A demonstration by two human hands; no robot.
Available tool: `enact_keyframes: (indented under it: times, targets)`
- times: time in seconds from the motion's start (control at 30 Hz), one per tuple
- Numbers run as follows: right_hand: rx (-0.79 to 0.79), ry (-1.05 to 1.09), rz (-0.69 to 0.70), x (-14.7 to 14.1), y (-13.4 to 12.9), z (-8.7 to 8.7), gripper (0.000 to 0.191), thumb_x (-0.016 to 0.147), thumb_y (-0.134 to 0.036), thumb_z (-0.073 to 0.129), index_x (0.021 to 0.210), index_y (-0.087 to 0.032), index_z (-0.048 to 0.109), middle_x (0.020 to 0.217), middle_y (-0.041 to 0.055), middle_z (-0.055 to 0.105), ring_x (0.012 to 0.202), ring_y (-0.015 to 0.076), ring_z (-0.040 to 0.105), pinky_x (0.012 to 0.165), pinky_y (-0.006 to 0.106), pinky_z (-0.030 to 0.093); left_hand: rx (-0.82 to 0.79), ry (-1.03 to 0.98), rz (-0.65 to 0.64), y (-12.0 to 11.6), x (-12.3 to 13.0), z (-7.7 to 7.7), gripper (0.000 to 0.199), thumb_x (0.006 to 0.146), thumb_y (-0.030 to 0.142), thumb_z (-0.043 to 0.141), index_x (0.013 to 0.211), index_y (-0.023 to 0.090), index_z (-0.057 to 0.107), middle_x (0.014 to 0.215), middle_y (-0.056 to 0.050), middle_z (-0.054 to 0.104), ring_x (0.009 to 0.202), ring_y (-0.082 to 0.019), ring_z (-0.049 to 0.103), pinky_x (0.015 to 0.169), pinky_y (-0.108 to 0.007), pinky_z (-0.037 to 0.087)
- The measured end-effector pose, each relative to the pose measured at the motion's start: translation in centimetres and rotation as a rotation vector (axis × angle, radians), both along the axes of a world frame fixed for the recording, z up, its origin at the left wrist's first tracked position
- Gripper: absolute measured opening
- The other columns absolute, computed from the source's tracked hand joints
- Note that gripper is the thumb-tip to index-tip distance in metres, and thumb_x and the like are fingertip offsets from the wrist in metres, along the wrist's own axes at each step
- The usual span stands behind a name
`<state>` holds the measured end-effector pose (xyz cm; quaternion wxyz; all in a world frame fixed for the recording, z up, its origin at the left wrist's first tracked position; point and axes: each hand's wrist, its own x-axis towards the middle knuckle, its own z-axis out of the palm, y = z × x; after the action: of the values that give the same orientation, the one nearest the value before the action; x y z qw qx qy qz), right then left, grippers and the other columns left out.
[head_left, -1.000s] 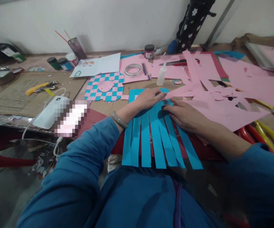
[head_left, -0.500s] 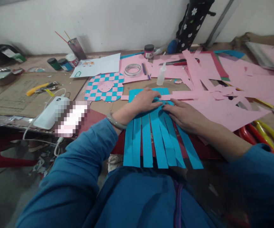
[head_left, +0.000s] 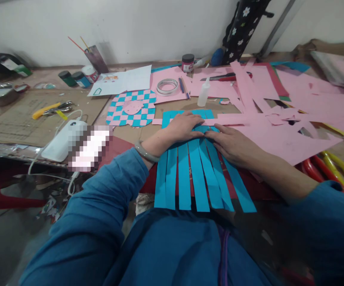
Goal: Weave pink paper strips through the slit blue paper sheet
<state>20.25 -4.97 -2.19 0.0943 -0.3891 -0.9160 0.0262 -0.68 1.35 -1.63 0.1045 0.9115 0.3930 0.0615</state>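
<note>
A sheet of blue paper (head_left: 184, 174) cut into long strips hangs over the table's front edge toward my lap. Through its upper part runs a pink paper strip (head_left: 157, 121), its ends showing on both sides. My left hand (head_left: 183, 127) lies palm down on the blue strips, its fingers slightly bent over the crossing. Pressed on the right-hand strips is my right hand (head_left: 228, 141), its fingers stretched out. The fingertips of both hands nearly meet, and the weave beneath them is partly hidden. A pink-and-blue woven paper piece (head_left: 116, 107) lies left of the sheet.
A white squeeze bottle (head_left: 203, 95) stands just behind the blue sheet. Pink paper (head_left: 294, 143) and scissors with red and yellow handles (head_left: 339, 171) lie right. Leftward are a tape roll (head_left: 159, 90), a white power bank (head_left: 61, 143), a blurred-out phone and yellow-handled pliers (head_left: 48, 111).
The fingers of both hands have shifted slightly over the crossing. The middle blue strips have moved a little at their lower ends. Otherwise the arms stay in place.
</note>
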Motion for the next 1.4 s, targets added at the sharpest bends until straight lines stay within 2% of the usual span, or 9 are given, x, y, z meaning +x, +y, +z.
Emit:
enact_keyframes:
  times: [0.13, 0.33, 0.5, 0.63, 0.83, 1.0, 1.13, 1.27, 1.4]
  targets:
    - [-0.01, -0.009, -0.02, -0.1, -0.1, 0.0, 0.04, 0.097, -0.022, 0.031, 0.126, -0.015, 0.058, 0.126, 0.0176, 0.061, 0.125, 0.0312, 0.053, 0.098, 0.047, 0.046, 0.004, 0.009, -0.004, 0.0, 0.0, -0.1, 0.046, 0.09, 0.047, 0.058, 0.128, 0.02, 0.06, 0.14, -0.008, 0.057, 0.13, -0.029, 0.048, 0.103, -0.041, 0.043]
    - [-0.016, -0.017, -0.06, 0.0, -0.1, -0.1, 0.041, 0.097, -0.023, 0.032, 0.127, -0.014, 0.058, 0.123, 0.0207, 0.061, 0.116, 0.0333, 0.059, 0.093, 0.049, 0.048, 0.007, 0.009, -0.024, 0.1, 0.1, -0.2, 0.042, 0.09, 0.046, 0.057, 0.124, 0.021, 0.063, 0.14, -0.009, 0.057, 0.13, -0.029, 0.048, 0.103, -0.043, 0.043]
    - [-0.036, -0.028, -0.11, 0.1, 0.4, 0.3, 0.043, 0.097, -0.025, 0.032, 0.129, -0.014, 0.058, 0.131, 0.0232, 0.059, 0.125, 0.0349, 0.055, 0.096, 0.051, 0.048, -0.003, 0.018, -0.017, -0.1, 0.1, 0.1, 0.044, 0.091, 0.043, 0.057, 0.126, 0.019, 0.063, 0.139, -0.01, 0.057, 0.13, -0.03, 0.048, 0.104, -0.045, 0.042]
    - [-0.028, -0.074, -0.161, 0.4, 1.5, 0.5, 0.047, 0.098, -0.028, 0.03, 0.131, -0.011, 0.057, 0.139, 0.0285, 0.052, 0.125, 0.0384, 0.055, 0.095, 0.054, 0.047, 0.011, 0.015, -0.022, -0.1, 0.0, 0.1, 0.043, 0.091, 0.043, 0.057, 0.128, 0.021, 0.062, 0.136, -0.009, 0.06, 0.129, -0.029, 0.049, 0.104, -0.044, 0.042]
    - [0.066, -0.14, -0.133, 1.2, 2.8, 0.2, 0.042, 0.096, -0.026, 0.037, 0.132, -0.016, 0.055, 0.132, 0.0221, 0.061, 0.126, 0.0363, 0.054, 0.094, 0.053, 0.046, 0.04, 0.052, -0.058, -0.1, -0.1, -0.1, 0.043, 0.093, 0.047, 0.052, 0.131, 0.029, 0.061, 0.139, -0.006, 0.057, 0.126, -0.028, 0.049, 0.101, -0.042, 0.041]
    - [0.08, -0.181, -0.151, 1.5, 2.9, 0.4, 0.043, 0.096, -0.026, 0.036, 0.132, -0.013, 0.054, 0.128, 0.0242, 0.06, 0.12, 0.0361, 0.057, 0.092, 0.052, 0.046, 0.035, 0.052, -0.046, -0.2, -0.2, -0.1, 0.042, 0.094, 0.048, 0.052, 0.131, 0.03, 0.062, 0.146, -0.007, 0.051, 0.133, -0.031, 0.045, 0.103, -0.045, 0.04]
    - [0.056, -0.103, -0.182, 1.7, 3.3, 0.8, 0.042, 0.096, -0.03, 0.038, 0.13, -0.014, 0.055, 0.129, 0.0226, 0.058, 0.116, 0.0343, 0.058, 0.092, 0.049, 0.048, 0.088, 0.02, -0.081, -1.4, 0.1, 0.5, 0.04, 0.095, 0.045, 0.052, 0.129, 0.027, 0.064, 0.149, -0.008, 0.049, 0.137, -0.033, 0.041, 0.104, -0.049, 0.038]
    - [0.033, -0.066, -0.225, 2.0, 4.2, 0.7, 0.043, 0.094, -0.031, 0.042, 0.129, -0.013, 0.057, 0.138, 0.0233, 0.049, 0.123, 0.0352, 0.053, 0.096, 0.048, 0.047, 0.103, 0.076, -0.238, -3.7, 1.0, 1.3, 0.042, 0.095, 0.049, 0.05, 0.124, 0.022, 0.065, 0.139, -0.007, 0.059, 0.133, -0.032, 0.044, 0.097, -0.045, 0.039]
    - [0.03, -0.091, -0.199, 2.1, 4.9, 0.6, 0.042, 0.093, -0.028, 0.044, 0.129, -0.012, 0.058, 0.133, 0.0235, 0.052, 0.127, 0.0356, 0.05, 0.098, 0.048, 0.046, 0.101, 0.129, -0.304, -5.2, 1.6, 1.5, 0.052, 0.094, 0.056, 0.049, 0.123, 0.016, 0.064, 0.137, -0.01, 0.061, 0.133, -0.031, 0.046, 0.093, -0.043, 0.039]
